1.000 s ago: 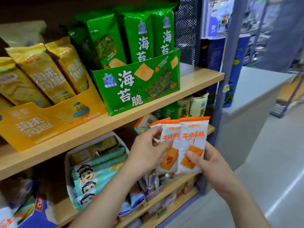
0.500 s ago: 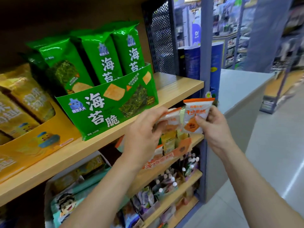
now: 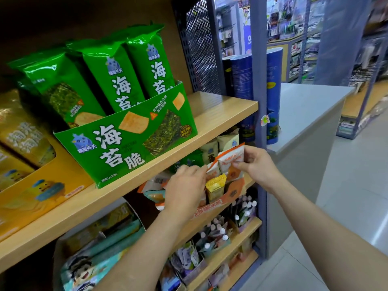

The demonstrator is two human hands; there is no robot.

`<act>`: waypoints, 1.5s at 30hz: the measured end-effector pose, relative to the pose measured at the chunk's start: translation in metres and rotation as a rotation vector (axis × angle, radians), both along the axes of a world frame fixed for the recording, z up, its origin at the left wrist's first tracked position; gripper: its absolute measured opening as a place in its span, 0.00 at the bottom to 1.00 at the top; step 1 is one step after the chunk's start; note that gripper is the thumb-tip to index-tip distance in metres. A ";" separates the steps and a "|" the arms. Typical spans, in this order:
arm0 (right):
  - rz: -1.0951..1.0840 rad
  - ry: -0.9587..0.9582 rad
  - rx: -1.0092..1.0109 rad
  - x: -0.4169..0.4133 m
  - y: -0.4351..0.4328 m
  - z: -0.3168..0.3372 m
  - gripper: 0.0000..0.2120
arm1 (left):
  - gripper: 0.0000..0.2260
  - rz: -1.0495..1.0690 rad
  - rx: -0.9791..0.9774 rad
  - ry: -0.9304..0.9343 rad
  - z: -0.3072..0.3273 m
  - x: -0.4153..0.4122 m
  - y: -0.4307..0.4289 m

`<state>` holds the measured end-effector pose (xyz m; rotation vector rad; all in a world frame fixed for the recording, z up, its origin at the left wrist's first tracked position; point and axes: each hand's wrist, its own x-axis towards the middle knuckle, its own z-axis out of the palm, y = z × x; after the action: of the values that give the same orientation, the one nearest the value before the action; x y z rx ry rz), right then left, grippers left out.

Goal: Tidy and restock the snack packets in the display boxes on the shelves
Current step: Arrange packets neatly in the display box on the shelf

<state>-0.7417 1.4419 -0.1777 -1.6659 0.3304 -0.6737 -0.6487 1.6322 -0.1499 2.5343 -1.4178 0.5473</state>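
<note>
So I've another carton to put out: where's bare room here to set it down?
Bare wood on the top shelf, between the green display box and the mesh end panel; also the grey counter beyond the blue tubes. Crowded: the shelf below, where the left hand and right hand, pinching a packet, crowd the orange display box.

Two white snack packets (image 3: 230,159) with orange tops, upright and slightly tilted, pinched between my left fingers (image 3: 198,168) and right fingers (image 3: 241,164), just above the orange display box (image 3: 234,193).
</note>
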 end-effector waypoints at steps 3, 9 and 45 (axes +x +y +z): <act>-0.005 -0.014 0.025 0.005 0.004 -0.007 0.16 | 0.19 0.068 0.082 0.068 0.000 -0.002 -0.002; -0.034 -0.117 0.104 0.008 0.012 -0.012 0.16 | 0.16 -0.158 -0.195 0.064 0.001 -0.018 0.012; -0.159 0.065 -0.107 -0.061 0.194 -0.013 0.10 | 0.09 0.517 -0.160 0.274 -0.037 -0.046 0.243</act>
<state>-0.8029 1.6361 -0.1904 -1.7795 0.4840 -0.7675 -0.6949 1.8754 -0.1871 2.7055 -0.6002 0.3457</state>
